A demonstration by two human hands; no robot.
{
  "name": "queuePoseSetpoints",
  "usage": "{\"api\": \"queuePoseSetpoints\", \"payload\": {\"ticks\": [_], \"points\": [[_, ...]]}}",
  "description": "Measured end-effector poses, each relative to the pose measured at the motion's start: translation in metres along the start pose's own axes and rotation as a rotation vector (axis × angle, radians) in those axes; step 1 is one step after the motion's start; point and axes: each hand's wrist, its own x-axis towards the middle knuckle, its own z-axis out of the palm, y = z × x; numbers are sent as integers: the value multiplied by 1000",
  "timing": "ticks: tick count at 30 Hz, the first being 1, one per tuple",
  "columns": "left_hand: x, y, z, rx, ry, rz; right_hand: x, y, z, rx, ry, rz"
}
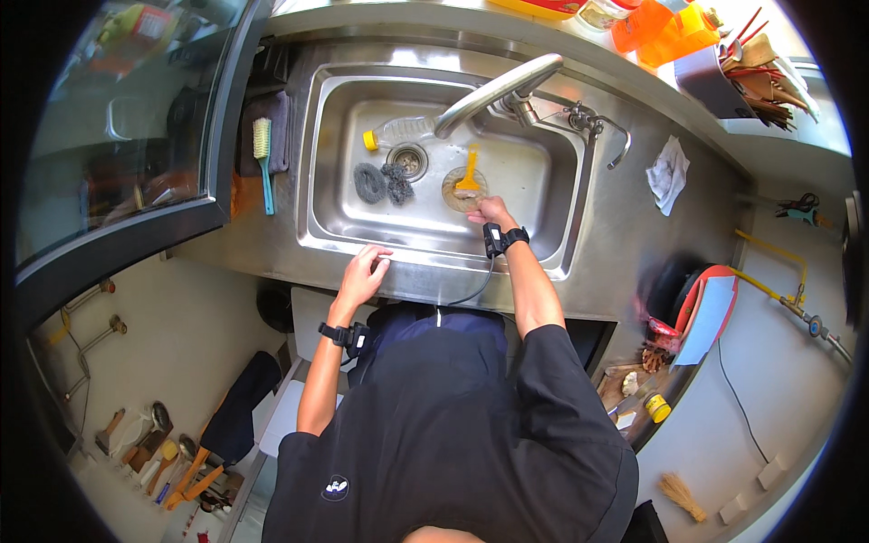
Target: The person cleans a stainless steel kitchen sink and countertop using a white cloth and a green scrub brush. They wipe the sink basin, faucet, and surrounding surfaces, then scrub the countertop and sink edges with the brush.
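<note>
In the steel sink [516, 231], my right hand [491, 210] is at the near rim of a round, see-through dish [451, 198]. Its fingers are curled, and whether they grip the dish cannot be told. A yellow flat-headed scraper or brush [469, 175] lies across the dish, its handle pointing away from me. My left hand [366, 271] holds nothing and hovers or rests by the sink's front rim, fingers slightly apart. Two steel-wool scourers [370, 183] sit beside the drain [407, 161]. Behind them lies a clear plastic bottle [404, 132] with a yellow cap.
A faucet spout [499, 95] arches over the sink's far side. Left of the sink, a blue-handled brush [263, 163] lies partly on a grey cloth [279, 136], near an open window frame [220, 136]. A crumpled white cloth or paper [668, 175] is on the right counter.
</note>
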Motion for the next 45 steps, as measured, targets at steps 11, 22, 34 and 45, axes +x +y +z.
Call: {"api": "queuePoseSetpoints", "payload": {"ticks": [11, 22, 34, 45], "points": [[28, 22, 8, -18, -144, 53, -90, -34, -1, 3, 28, -251], [105, 68, 95, 46, -403, 325, -327, 36, -166, 195, 319, -350], [99, 112, 170, 92, -591, 277, -402, 142, -253, 741, 636, -416], [92, 158, 217, 175, -416, 207, -269, 30, -338, -98, 758, -726]]}}
